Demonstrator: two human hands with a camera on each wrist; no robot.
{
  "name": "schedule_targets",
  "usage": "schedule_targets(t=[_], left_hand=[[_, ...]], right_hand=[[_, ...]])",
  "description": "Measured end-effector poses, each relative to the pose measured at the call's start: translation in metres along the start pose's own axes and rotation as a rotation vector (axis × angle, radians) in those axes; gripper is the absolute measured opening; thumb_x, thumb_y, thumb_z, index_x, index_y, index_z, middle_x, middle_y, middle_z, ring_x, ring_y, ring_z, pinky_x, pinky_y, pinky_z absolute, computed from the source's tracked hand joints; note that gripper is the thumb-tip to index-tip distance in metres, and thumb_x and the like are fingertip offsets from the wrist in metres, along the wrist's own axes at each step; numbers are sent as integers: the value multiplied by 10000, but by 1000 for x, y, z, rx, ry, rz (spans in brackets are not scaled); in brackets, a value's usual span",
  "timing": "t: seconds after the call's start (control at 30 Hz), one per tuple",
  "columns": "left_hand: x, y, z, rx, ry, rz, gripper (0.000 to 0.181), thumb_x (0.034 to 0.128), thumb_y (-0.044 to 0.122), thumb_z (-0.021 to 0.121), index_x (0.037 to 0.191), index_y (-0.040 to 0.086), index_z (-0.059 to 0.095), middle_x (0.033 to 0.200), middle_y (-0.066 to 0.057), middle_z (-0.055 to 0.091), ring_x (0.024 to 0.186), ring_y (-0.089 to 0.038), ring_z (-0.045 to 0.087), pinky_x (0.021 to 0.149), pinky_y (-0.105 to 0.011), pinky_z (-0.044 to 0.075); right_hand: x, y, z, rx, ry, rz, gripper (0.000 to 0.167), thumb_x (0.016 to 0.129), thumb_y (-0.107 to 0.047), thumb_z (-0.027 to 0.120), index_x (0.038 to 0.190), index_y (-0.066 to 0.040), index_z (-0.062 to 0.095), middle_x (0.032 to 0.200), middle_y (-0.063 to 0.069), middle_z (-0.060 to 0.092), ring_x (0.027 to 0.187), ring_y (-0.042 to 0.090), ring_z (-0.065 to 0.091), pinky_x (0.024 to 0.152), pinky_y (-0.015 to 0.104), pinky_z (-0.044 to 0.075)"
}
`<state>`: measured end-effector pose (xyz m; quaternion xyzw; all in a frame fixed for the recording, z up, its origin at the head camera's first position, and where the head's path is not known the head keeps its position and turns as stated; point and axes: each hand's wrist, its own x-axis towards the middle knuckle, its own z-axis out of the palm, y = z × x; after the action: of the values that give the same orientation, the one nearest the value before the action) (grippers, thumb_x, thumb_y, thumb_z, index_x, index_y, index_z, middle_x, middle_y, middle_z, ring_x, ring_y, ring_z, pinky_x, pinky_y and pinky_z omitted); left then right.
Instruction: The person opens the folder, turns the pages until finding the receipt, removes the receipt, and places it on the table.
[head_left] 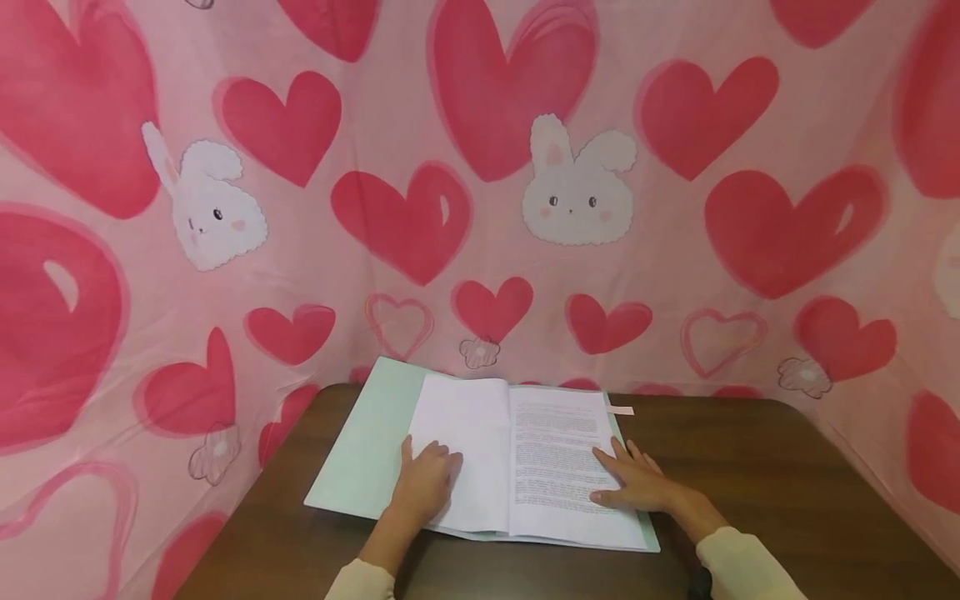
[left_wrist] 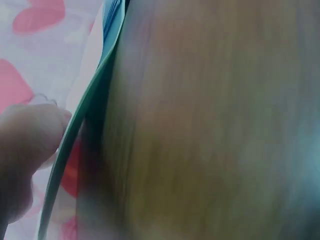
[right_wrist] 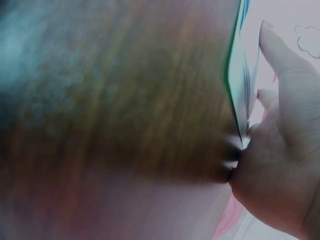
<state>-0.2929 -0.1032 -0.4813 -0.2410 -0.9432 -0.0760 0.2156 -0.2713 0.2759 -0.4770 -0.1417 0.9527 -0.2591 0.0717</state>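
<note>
A pale green folder (head_left: pixel 360 450) lies spread on the table with papers inside. Its left page (head_left: pixel 468 433) is blank and its right page (head_left: pixel 558 517) carries printed text. My left hand (head_left: pixel 426 483) rests on the left page near its outer edge, fingers partly bent. My right hand (head_left: pixel 637 482) lies over the right page's outer edge, fingers spread. In the left wrist view the left hand (left_wrist: pixel 27 150) touches the folder's edge (left_wrist: pixel 65 145). In the right wrist view the right hand (right_wrist: pixel 285 135) is beside the sheets' edges, with some fingertips hidden.
The brown table (head_left: pixel 757 475) extends on both sides of the folder. A pale tab (head_left: pixel 621 410) sticks out at the right page's upper edge. Behind hangs a pink cloth (head_left: pixel 495 250) with hearts and rabbits. A dark object (head_left: pixel 700 582) shows beside the right sleeve.
</note>
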Motion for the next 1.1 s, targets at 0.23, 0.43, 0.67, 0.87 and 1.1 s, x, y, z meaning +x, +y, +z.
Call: schedule_targets(t=[0.23, 0.43, 0.67, 0.87, 1.1], left_hand=[[0, 25, 2, -117, -75, 45, 184, 937, 198, 651, 1107, 191, 721, 1101, -49, 747, 1114, -302, 666, 964, -677, 440], [1, 36, 7, -182, -198, 62, 446, 976, 519, 527, 1351, 316, 656, 1445, -85, 614, 1358, -401, 525, 1055, -781, 307], [-1, 39, 8, -192, -318, 63, 643, 868, 750, 522, 1410, 412, 592, 1540, -94, 510, 1434, -451, 412, 1085, -808, 234], [-3, 37, 10, -221, -359, 62, 712, 818, 774, 568, 1432, 415, 567, 1570, -109, 469, 1460, -473, 368, 1097, -806, 212], [-3, 35, 15, -245, -362, 63, 731, 809, 774, 598, 1439, 404, 563, 1586, -108, 454, 1474, -484, 346, 1097, -819, 192]], right_hand=[[-3, -3, 0, -10, -21, 32, 922, 861, -537, 718, 1559, -45, 371, 1626, 409, 118, 1474, 687, 33, 1135, 806, 40], [-2, -2, 0, -41, -14, 49, 902, 869, -526, 717, 1559, -55, 377, 1629, 399, 135, 1467, 693, 64, 1134, 810, 66], [0, 0, 0, -37, -20, 62, 939, 850, -545, 725, 1568, -61, 360, 1643, 380, 120, 1480, 675, 50, 1143, 801, 56], [-1, -2, 0, -29, -20, 67, 944, 843, -544, 729, 1569, -68, 361, 1647, 372, 119, 1483, 671, 46, 1146, 798, 49], [-1, -2, 0, -29, -19, 71, 956, 838, -546, 730, 1573, -66, 350, 1651, 367, 111, 1485, 669, 40, 1149, 794, 48]])
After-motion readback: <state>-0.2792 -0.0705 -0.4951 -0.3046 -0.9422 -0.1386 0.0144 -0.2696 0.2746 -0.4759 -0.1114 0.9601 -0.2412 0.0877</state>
